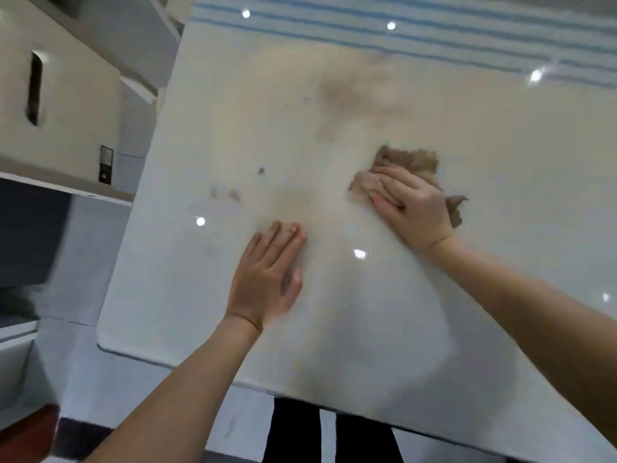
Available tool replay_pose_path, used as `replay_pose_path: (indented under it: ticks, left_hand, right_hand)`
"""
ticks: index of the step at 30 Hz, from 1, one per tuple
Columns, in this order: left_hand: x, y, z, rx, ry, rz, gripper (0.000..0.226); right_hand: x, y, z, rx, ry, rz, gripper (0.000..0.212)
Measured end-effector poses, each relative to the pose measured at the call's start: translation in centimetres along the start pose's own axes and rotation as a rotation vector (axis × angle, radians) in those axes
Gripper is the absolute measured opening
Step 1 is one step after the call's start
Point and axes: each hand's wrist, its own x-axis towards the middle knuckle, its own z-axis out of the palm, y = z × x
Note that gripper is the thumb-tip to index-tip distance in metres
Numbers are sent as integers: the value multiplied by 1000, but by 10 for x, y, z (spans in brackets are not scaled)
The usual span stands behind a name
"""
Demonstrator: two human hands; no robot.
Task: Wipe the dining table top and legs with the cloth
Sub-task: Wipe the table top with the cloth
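The glossy white dining table top (384, 329) fills most of the view. A crumpled brown cloth (414, 162) lies on it right of centre, and my right hand (414, 208) presses flat on top of it with the fingers pointing left. My left hand (267, 279) rests palm down on the bare table, fingers spread, holding nothing, a short way left of the cloth. Small brown spots (233, 194) mark the surface left of the hands. The table legs are hidden.
A blue-striped band (434, 31) runs along the far side of the table. Pale cabinets and a shelf (66, 95) stand to the left, past the table's left edge. My dark trouser legs (300, 436) show below the near edge over a pale floor.
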Motion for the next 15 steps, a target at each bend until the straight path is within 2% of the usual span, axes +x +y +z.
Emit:
replay_pose_path:
  ticks: [3, 5, 9, 11, 15]
  left_hand:
    - [1, -1, 0, -19, 20, -13, 58]
    - [0, -2, 2, -32, 25, -18, 57]
    - [2, -4, 2, -41, 29, -15, 57]
    - [2, -4, 3, -45, 24, -12, 57]
    - [2, -4, 2, -51, 18, -23, 57]
  right_hand:
    - [72, 61, -15, -83, 50, 243, 21]
    - [118, 92, -32, -169, 99, 439, 28]
    - [194, 118, -27, -294, 191, 742, 32]
    - [216, 100, 1, -258, 143, 710, 31]
    - [198, 34, 60, -167, -22, 325, 29]
